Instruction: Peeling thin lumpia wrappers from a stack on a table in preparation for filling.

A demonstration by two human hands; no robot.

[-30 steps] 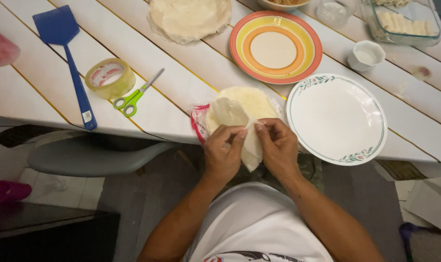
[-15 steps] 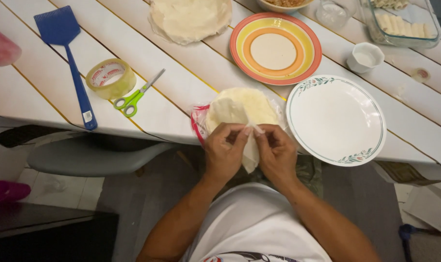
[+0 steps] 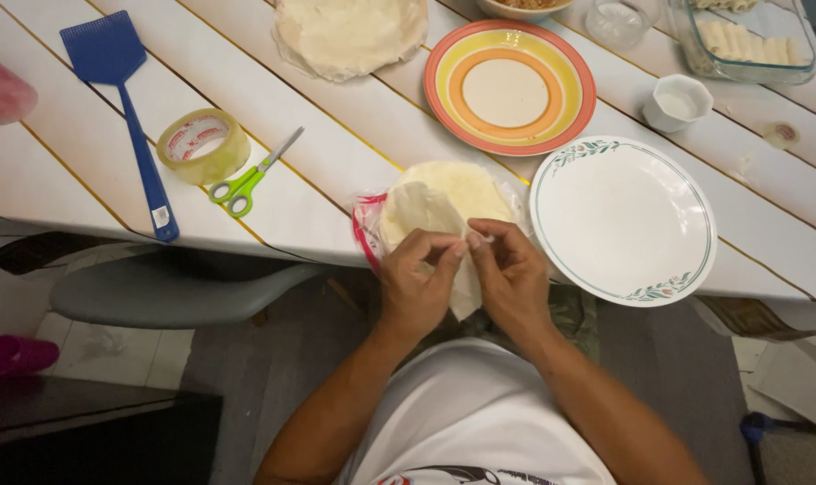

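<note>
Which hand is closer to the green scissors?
The left hand. The green scissors lie on the table up and to its left, apart from it. The right hand is farther, on the other side of the left hand.

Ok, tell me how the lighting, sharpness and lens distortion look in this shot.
Head view: even indoor light on the white table, no harsh glare; the hands, left hand and right hand, and thin wrapper are sharp; table slats splay from wide-angle distortion; floor below is dim.
</note>
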